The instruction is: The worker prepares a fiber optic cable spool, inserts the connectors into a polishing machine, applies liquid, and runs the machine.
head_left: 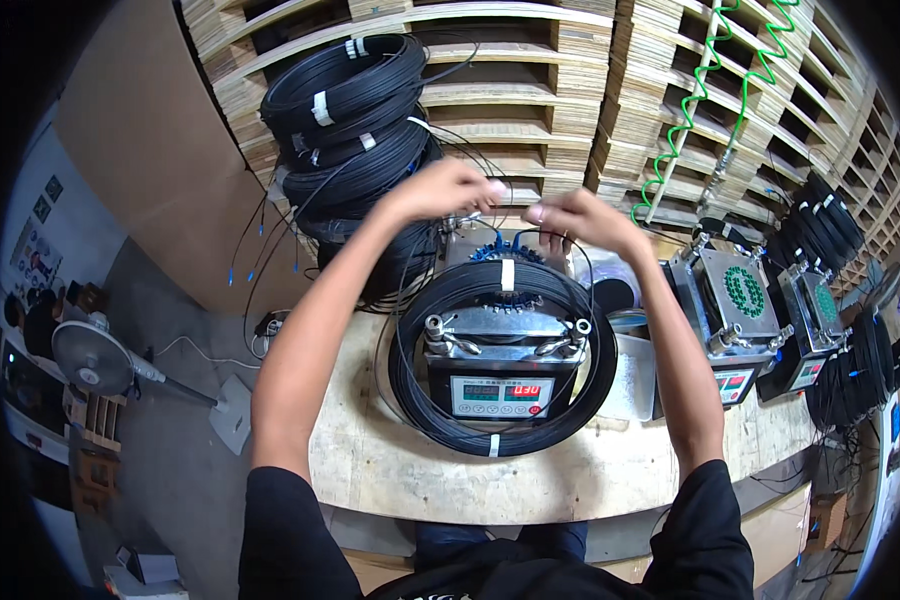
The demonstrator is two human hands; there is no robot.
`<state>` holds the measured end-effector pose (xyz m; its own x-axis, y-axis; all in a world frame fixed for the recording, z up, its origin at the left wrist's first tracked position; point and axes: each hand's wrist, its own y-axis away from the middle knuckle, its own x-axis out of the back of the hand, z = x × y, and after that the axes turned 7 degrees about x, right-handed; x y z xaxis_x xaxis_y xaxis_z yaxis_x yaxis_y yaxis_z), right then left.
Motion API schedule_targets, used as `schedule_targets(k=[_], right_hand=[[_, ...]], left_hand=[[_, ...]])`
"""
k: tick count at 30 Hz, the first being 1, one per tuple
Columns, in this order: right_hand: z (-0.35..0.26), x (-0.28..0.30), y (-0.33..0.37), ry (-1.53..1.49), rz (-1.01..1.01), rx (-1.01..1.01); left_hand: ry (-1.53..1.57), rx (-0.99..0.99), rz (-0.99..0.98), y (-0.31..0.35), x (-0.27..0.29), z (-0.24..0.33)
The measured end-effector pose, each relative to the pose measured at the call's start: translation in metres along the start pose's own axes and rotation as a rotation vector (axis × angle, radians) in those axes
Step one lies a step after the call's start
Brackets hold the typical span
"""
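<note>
My left hand (448, 190) is raised behind the machine, a little blurred. Its fingers and thumb come together, and what they pinch is too small to make out. Facing it, my right hand (582, 220) is also closed at the fingertips, just above a thin black cable. Below both hands, blue connectors (495, 248) ring the top of a metal polishing machine (502, 335) with a red-lit display. Around the machine lies a large coil of black cable (425, 420), bound with white ties. Thin cable ends rise from the connectors toward my hands.
Tall coils of black cable (345, 110) are stacked at the back left. Two similar machines, the nearer one (735, 300) with green connectors, stand at right beside a white tray (630, 385). Wooden pallets (510, 90) rise behind the plywood bench (390, 485). Green spiral hoses (688, 110) hang down.
</note>
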<state>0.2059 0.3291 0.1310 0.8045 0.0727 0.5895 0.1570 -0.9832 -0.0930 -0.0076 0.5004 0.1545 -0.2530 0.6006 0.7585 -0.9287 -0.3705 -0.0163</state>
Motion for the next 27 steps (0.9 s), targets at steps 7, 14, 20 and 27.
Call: schedule_targets(k=[7,14,20,27], right_hand=[[0.068,-0.003,-0.034,-0.263,0.277,-0.041],[0.109,-0.018,-0.034,-0.657,0.394,-0.146],[0.112,-0.041,-0.018,-0.986,0.549,-0.072],[0.131,-0.046,-0.013,-1.115,0.63,0.084]], left_hand=[[0.986,0.253,-0.079,0.007,-0.032,-0.07],[1.037,0.195,-0.048,0.003,-0.064,-0.076],[1.091,0.21,0.006,0.011,-0.065,-0.08],[1.118,0.182,0.042,0.016,-0.067,-0.074]])
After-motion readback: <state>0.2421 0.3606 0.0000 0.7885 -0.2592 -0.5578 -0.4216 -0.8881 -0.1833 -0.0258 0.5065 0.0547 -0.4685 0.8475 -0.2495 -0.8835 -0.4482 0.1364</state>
